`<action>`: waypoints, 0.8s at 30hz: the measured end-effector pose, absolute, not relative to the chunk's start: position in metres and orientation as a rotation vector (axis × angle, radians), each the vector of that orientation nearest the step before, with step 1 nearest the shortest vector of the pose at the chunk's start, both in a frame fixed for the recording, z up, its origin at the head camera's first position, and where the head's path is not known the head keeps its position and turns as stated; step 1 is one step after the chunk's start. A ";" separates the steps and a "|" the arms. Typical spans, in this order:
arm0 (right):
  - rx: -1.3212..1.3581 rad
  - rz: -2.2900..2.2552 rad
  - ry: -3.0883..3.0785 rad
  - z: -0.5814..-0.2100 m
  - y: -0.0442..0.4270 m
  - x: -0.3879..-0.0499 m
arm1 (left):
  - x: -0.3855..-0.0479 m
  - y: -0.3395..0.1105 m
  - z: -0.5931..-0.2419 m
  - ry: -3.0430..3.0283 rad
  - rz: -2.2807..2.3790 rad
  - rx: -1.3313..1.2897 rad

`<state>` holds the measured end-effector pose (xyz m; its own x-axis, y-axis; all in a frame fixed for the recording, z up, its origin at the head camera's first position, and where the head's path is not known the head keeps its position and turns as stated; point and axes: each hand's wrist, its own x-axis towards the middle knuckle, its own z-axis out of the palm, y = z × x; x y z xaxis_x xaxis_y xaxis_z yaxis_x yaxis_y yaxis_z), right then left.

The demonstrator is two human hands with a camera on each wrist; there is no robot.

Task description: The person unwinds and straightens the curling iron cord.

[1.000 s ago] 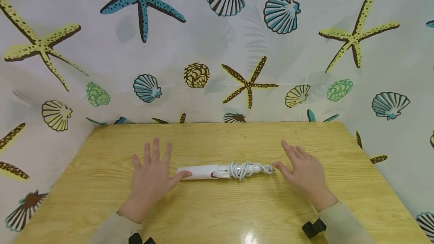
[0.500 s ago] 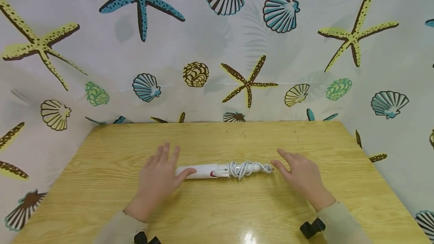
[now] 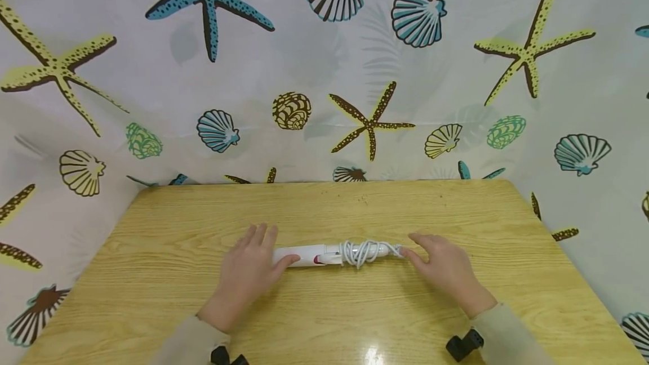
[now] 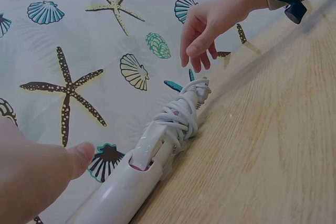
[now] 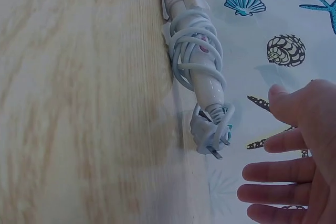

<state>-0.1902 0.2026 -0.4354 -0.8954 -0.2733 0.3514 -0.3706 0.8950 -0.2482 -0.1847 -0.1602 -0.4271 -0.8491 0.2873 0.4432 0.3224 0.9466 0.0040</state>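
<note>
A white curling iron (image 3: 304, 255) lies sideways on the wooden table, its grey-white cord (image 3: 359, 253) wound round the handle. My left hand (image 3: 248, 269) is over and beside the iron's wide left end, fingers spread and thumb held apart; in the left wrist view that thumb shows a gap from the barrel. At the opposite end, my right hand (image 3: 446, 269) hovers near the two-pin plug (image 5: 206, 132), fingers loosely extended. Seen from the right wrist, the right fingers stand clear of both plug and cord. Neither hand holds anything.
The wooden table (image 3: 324, 320) carries the iron near its middle. A cloth (image 3: 314, 61) printed with starfish and shells hangs behind the table and along both sides. Dark wrist cameras sit on both sleeves.
My left hand has moved right and slightly nearer me, over the iron's left end. My right hand has shifted a little left, towards the plug. The iron lies where it was.
</note>
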 end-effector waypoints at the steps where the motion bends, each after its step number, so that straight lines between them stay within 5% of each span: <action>1: 0.487 0.450 -2.751 -0.436 0.203 -0.190 | -0.185 -0.159 -0.428 -2.652 -0.110 -0.444; 24: 0.497 0.499 -2.845 -0.453 0.201 -0.195 | -0.194 -0.142 -0.456 -2.617 -0.178 -0.681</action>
<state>-0.1948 0.2009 -0.4533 -0.9210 -0.2900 0.2600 -0.3611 0.8859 -0.2912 -0.1941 -0.1419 -0.4565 -0.7880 0.4356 0.4350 0.4905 0.8713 0.0160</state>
